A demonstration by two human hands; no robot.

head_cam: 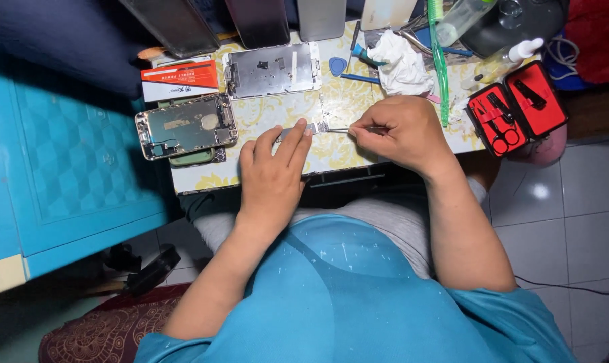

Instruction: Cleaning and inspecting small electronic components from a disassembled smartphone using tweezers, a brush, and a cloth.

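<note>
The left hand [272, 176] presses flat fingers on a small grey metal phone part [311, 128]. The right hand [392, 133] pinches thin steel tweezers [341, 130] whose tips touch it.

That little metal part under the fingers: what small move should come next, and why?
Probably easing the thin tool's tip a touch further under the small metal part. The left hand already pins that part flat on the patterned table, and the right hand has the tool pinched, its tip at the part's edge.
</note>
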